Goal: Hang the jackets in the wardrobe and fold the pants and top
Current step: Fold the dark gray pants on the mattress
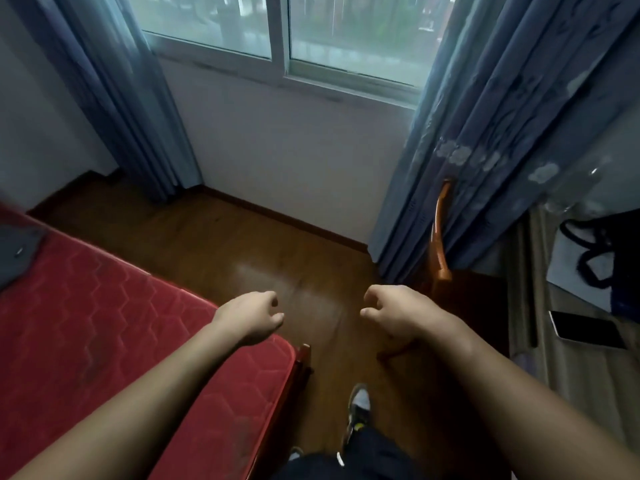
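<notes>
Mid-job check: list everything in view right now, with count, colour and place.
mattress: one, red quilted, lower left
grey fabric item: one, dark grey, on the mattress at the left edge; cut off, kind unclear
floor: one, brown wood, centre
window: one, two panes, top centre
left curtain: one, blue, left of the window
right curtain: one, blue patterned, right of the window
wooden chair part: one, orange-brown, against the right curtain
desk: one, pale, right edge
phone: one, black screen, on the desk
black cord: one, looped, beyond the phone
shoe: one, grey-black, bottom centre
left hand: loosely curled, empty, over the mattress corner
right hand: loosely curled, empty, over the floor
</notes>
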Available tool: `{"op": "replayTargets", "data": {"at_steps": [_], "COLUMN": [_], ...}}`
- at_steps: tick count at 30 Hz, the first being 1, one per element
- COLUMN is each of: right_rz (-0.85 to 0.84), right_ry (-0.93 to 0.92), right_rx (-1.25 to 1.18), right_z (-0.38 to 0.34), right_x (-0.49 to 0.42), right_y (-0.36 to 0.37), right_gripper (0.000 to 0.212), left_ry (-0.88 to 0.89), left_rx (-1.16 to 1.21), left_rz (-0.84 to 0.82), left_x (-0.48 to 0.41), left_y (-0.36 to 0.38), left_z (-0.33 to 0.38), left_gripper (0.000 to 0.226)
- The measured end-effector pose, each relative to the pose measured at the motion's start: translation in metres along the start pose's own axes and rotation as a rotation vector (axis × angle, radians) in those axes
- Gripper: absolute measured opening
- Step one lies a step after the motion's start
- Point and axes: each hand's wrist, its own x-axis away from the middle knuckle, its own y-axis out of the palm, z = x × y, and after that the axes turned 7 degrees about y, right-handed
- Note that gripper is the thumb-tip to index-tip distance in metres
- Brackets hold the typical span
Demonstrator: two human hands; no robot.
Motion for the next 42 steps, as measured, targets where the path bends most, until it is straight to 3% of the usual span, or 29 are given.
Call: {"op": "replayTargets", "data": {"at_steps": [12,22,28,37,42], "right_rz": [-0.020,-0.099,-0.104,-0.143,-0.164], "right_ry": [-0.176,-0.397,-0.487,-0.760,-0.906], "right_rx": [0.162,0.340,0.418,0.553,0.633], "right_z": [-0.024,-0.142,-0.264,-0.546,-0.673], "right_x": [-0.250,-0.392,-0.475,-0.542,-0.562], "right_y": [-0.153,-0.217,-0.236,-0.223,-0.223], "right_gripper": [0.040,0.039,0.037,0.031,0.043], "left_ry": [-0.189,-0.412,-0.492,-0.690,-0.829], "left_rx": [0.079,0.242,0.323,0.399,0.461], "left_rz": [0.067,0.140,0.200,0.285,0.339], "left_x": [-0.213,-0.283,-0.323,-0.323,-0.308], "left_y": [-0.108,-0.173,-0.215,-0.290,-0.320], "left_z": [-0.016,-0.099,-0.200,-0.401,-0.492], "left_gripper": [0.047,0.045,0.044,0.040,0.039]}}
